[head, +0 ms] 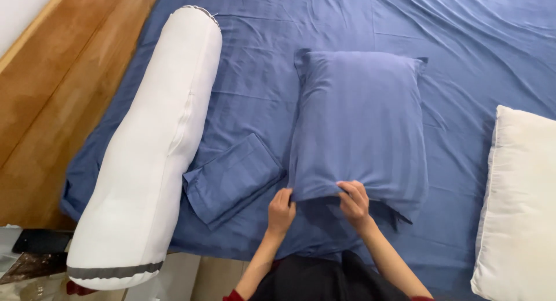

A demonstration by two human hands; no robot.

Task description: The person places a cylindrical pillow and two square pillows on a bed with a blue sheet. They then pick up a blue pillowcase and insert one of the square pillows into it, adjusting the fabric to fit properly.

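Now, the scene from the head camera, line by line.
Left hand: the left hand pinches the near left corner of the pillow's open edge, fingers curled closed on the cloth.
Right hand: the right hand grips the same near edge a little further right, fingers clenched over the fabric fold.
Pillow: the blue pillow lies flat on the bed sheet, its near end lifted slightly by both hands.
Folded cloth: a folded blue cloth lies just left of the pillow, touching the bolster.
Bolster: a long white bolster lies along the bed's left side.
White pillow: a bare white pillow rests at the right edge, apart from the blue one.
Floor: wooden floor shows beside the bed.
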